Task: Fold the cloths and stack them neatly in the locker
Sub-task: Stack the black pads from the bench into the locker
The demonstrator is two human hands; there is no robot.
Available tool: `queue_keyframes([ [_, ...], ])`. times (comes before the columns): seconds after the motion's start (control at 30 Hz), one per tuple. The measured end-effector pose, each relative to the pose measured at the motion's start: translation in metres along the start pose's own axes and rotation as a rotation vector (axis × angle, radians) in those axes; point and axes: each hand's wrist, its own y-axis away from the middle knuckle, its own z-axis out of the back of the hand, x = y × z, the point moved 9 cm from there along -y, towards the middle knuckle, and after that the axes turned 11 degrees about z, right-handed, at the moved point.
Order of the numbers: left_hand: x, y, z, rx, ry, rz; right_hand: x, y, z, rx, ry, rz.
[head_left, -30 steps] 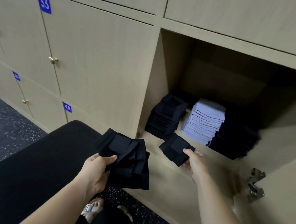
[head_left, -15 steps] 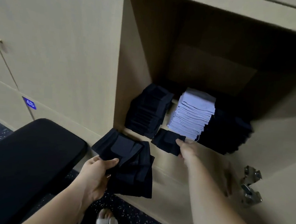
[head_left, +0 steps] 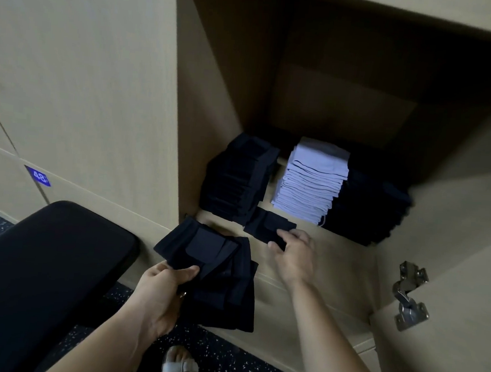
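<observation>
inside the open locker point(head_left: 337, 267) a pale stack point(head_left: 311, 181) of folded cloths stands on the shelf floor, and everything else can be placed from it. touching its right side, and reaching further back into the shade, is a right dark stack point(head_left: 373, 206). just left of the pale stack, with a narrow gap between, stands a left dark stack point(head_left: 239, 179) against the locker's side wall.

in front of the pale stack, at its near left corner, lies a single folded dark cloth point(head_left: 267, 225), flat on the shelf floor or just above it; which, i cannot tell. the right hand point(head_left: 291, 256) holds this cloth by its near edge, thumb and fingers point(head_left: 283, 234) curled round it.

further forward and left of the pale stack, outside the locker's front edge, the left hand point(head_left: 161, 293) grasps a bundle of dark cloths point(head_left: 220, 285), thumb on top and the fingers clenched beneath it. the bundle is fanned, its layers slipping apart and hanging down.

well to the right of the pale stack a metal hinge point(head_left: 408, 296) sits on the open door. far to its left a closed door carries a blue label point(head_left: 37, 175) reading 48, and a black padded bench point(head_left: 43, 273) stands below that. a sandalled foot point(head_left: 179, 364) shows on the speckled floor point(head_left: 226, 364).
</observation>
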Motion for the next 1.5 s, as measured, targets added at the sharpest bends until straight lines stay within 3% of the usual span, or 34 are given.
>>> queue_keyframes([
  [0.2,0.001,-0.003,-0.003,0.017,0.024,0.006,0.007,0.005,0.007,-0.018,-0.070,-0.006],
  [0.3,0.001,-0.005,-0.005,0.026,0.055,0.016,0.019,0.024,0.022,-0.111,-0.536,-0.099],
  [0.37,0.002,-0.001,-0.006,0.023,0.069,0.017,0.040,0.045,0.021,-0.023,-0.877,-0.166],
  [0.47,0.002,0.012,-0.012,0.038,0.061,0.002,0.073,0.080,0.010,0.250,-1.054,-0.214],
  [0.57,0.002,0.033,-0.017,0.048,0.017,-0.040,0.091,0.106,0.010,0.271,-1.185,-0.284],
  [0.8,-0.005,0.084,-0.017,0.122,-0.195,-0.209,0.108,0.130,0.035,0.041,-1.195,-0.162],
  [1.03,-0.009,0.114,-0.016,0.236,-0.314,-0.215,0.143,0.144,0.062,0.034,-0.950,0.142],
  [1.2,-0.009,0.121,-0.017,0.302,-0.316,-0.151,0.145,0.142,0.062,-0.012,-0.867,0.109],
  [1.33,-0.005,0.116,-0.012,0.316,-0.148,-0.020,0.141,0.138,0.062,-0.038,-0.927,0.085],
  [1.5,-0.010,0.107,-0.010,0.207,-0.222,-0.134,0.137,0.134,0.059,-0.055,-0.990,0.022],
])
